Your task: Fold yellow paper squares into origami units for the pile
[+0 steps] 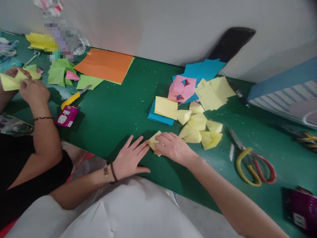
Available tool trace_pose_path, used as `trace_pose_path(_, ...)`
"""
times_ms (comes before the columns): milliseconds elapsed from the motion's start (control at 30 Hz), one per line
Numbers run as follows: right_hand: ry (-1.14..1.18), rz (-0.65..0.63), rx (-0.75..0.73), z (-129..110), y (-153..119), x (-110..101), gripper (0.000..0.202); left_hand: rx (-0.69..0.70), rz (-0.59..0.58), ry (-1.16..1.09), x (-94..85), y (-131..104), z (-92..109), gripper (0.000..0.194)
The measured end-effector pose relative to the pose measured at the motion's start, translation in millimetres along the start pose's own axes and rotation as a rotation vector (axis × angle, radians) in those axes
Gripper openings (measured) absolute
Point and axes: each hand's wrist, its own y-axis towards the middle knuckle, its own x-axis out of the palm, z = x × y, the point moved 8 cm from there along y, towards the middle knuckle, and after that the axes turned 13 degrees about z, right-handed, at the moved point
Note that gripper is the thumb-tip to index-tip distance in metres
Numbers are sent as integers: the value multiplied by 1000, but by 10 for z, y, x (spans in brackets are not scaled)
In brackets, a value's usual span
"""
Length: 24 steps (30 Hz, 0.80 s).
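Note:
A small piece of yellow paper (154,140) lies on the green table in front of me, partly hidden by my right hand (170,145). The fingers of that hand are curled over the paper and hold it against the tabletop. My left hand (131,158) lies flat with its fingers spread, and its fingertips reach the paper's left edge. Several folded yellow paper pieces (197,122) are grouped just beyond my right hand. Next to them, a yellow sheet (165,106) rests on folded blue paper (160,117).
Scissors (255,165) lie right of my forearm. Behind the folded pieces are a pink paper shape (182,87), yellow squares (215,92) and blue sheets (203,70). Orange paper (106,64), a yellow cutter (71,99) and a purple box (67,115) lie leftward. A co-worker's hands (36,89) hold yellow paper.

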Motion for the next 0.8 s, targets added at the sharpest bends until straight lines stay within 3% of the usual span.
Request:
trace_pose_path(133, 97, 78, 91, 61, 2, -71, 23, -11, -18, -1, -8, 18, 30, 75)
trace_pose_path(300, 217, 191, 323, 217, -95, -242, 12, 0, -22, 3, -6, 27, 76, 71)
trace_pose_path(500, 227, 117, 407, 109, -363, -157, 13, 37, 7, 25, 25, 34, 156, 72)
trace_pose_path(800, 198, 94, 503, 72, -399, -89, 11, 141, 28, 10, 119, 27, 285, 77)
